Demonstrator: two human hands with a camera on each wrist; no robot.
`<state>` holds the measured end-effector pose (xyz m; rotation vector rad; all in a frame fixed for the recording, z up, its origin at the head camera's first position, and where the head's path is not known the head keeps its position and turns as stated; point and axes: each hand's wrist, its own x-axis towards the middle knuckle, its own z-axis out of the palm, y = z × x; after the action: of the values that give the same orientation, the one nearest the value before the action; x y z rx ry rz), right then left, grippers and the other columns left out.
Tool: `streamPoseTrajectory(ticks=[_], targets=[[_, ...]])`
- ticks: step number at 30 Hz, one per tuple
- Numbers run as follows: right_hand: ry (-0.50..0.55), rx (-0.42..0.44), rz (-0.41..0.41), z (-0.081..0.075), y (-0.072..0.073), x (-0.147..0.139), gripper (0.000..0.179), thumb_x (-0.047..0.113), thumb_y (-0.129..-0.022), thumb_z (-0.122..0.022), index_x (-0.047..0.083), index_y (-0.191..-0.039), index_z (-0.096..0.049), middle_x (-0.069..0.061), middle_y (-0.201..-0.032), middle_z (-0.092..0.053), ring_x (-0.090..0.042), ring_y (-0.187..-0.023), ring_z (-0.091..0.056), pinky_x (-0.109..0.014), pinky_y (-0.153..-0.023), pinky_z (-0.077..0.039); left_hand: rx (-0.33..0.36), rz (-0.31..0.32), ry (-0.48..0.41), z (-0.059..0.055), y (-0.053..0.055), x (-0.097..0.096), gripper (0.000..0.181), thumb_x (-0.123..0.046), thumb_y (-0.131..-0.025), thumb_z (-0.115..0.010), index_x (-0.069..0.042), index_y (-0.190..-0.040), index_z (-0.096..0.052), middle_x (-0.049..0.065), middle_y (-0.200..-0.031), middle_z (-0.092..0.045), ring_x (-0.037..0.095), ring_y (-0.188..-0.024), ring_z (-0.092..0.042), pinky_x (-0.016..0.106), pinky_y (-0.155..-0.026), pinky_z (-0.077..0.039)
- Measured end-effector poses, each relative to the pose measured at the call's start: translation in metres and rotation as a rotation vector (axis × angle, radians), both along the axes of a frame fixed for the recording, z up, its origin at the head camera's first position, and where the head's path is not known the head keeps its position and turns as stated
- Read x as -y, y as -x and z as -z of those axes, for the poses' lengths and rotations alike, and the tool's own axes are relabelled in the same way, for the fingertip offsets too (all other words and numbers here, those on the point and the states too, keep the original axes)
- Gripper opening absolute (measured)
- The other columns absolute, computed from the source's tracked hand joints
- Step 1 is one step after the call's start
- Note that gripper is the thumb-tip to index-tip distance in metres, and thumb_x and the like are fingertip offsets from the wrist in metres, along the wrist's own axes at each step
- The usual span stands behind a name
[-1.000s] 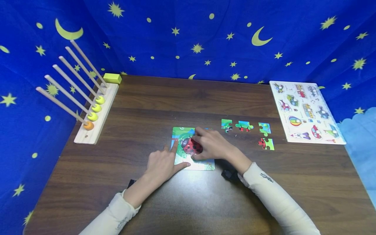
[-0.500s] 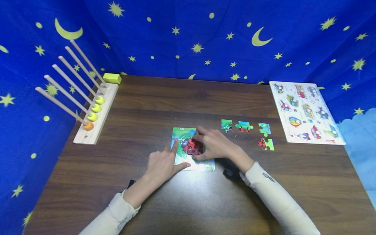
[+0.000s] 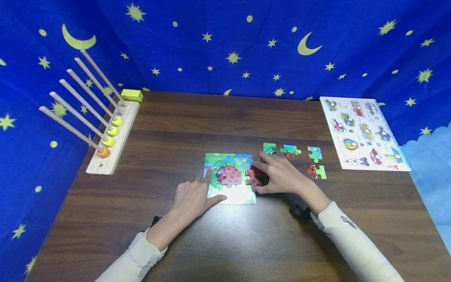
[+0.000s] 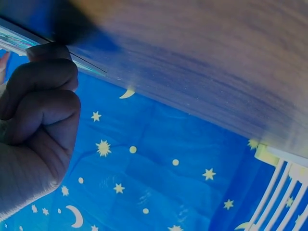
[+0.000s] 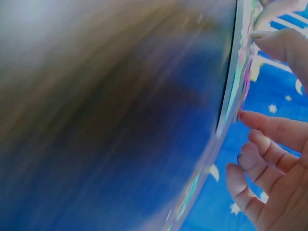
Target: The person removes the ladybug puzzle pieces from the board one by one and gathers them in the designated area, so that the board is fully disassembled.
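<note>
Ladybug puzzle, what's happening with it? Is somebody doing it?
Yes, a person is working on it with both hands. The right-hand grip pinches a red spotted piece at the right edge of the ladybug board, and the piece isn't fitted in place. The left hand rests on the board's left side, fingers spread. Four loose pieces lie on the table off to the right.

Wood-grain table (image 3: 211,121): ladybug puzzle (image 3: 229,174), loose pieces (image 3: 314,153), peg stand (image 3: 121,135), picture board (image 3: 356,135).
</note>
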<state>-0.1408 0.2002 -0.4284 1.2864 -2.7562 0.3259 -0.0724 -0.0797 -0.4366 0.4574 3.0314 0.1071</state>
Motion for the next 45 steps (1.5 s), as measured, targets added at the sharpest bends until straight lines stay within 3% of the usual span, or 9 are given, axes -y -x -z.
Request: streamPoseTrajectory(ticks=[10,19,25,32,38,45], targets=[[-0.027,0.004,0.113,-0.002,-0.004,-0.061,0.071,0.052,-0.065,-0.084,0.004,-0.115,-0.072,-0.005,-0.099,-0.052,-0.013,-0.067,-0.046,-0.027,-0.055,-0.038,0.048,-0.014,-0.014,0.0,0.002,0.0,0.099,-0.078,-0.08,-0.057,-0.012,-0.152,-0.042,0.018,-0.119,-0.069,0.011,-0.045,-0.02,0.025,-0.042,-0.017],[-0.052,0.015,0.17,0.004,-0.008,-0.099,0.072,0.051,-0.064,-0.085,0.003,-0.115,-0.072,-0.006,-0.101,-0.054,-0.012,-0.065,-0.045,-0.028,-0.056,-0.041,0.03,-0.005,-0.029,0.002,0.001,0.001,0.1,-0.079,-0.079,-0.058,-0.012,-0.151,-0.042,0.02,-0.12,-0.069,0.01,-0.044,-0.018,0.025,-0.041,-0.015],[-0.054,0.004,0.174,0.002,-0.002,-0.107,0.071,0.05,-0.063,-0.085,0.004,-0.115,-0.072,-0.005,-0.101,-0.055,-0.015,-0.066,-0.049,-0.032,-0.055,-0.044,0.04,-0.01,-0.035,0.002,0.0,0.001,0.1,-0.079,-0.08,-0.057,-0.011,-0.151,-0.042,0.021,-0.122,-0.068,0.01,-0.043,-0.023,0.025,-0.04,-0.017],[-0.105,0.055,0.204,0.0,0.007,-0.11,0.075,0.052,-0.065,-0.085,0.007,-0.123,-0.07,-0.004,-0.097,-0.052,-0.015,-0.064,-0.044,-0.03,-0.052,-0.037,0.04,-0.007,-0.034,0.001,0.001,0.001,0.1,-0.079,-0.08,-0.057,-0.011,-0.151,-0.042,0.021,-0.119,-0.069,0.013,-0.041,-0.032,0.025,-0.039,-0.022],[-0.128,0.116,0.243,0.0,0.008,-0.11,0.075,0.05,-0.065,-0.085,0.009,-0.126,-0.069,-0.005,-0.1,-0.053,-0.016,-0.069,-0.047,-0.033,-0.056,-0.042,0.018,0.005,-0.035,0.002,0.0,0.002,0.099,-0.078,-0.079,-0.059,-0.011,-0.15,-0.044,0.02,-0.114,-0.07,0.012,-0.042,-0.03,0.024,-0.039,-0.022],[-0.13,0.162,0.288,-0.002,0.007,-0.105,0.079,0.056,-0.068,-0.083,0.016,-0.133,-0.065,-0.005,-0.103,-0.052,-0.015,-0.072,-0.047,-0.029,-0.057,-0.036,-0.002,0.009,-0.04,0.002,0.002,0.001,0.1,-0.078,-0.078,-0.06,-0.009,-0.149,-0.046,0.018,-0.107,-0.072,0.012,-0.043,-0.029,0.025,-0.039,-0.022]])
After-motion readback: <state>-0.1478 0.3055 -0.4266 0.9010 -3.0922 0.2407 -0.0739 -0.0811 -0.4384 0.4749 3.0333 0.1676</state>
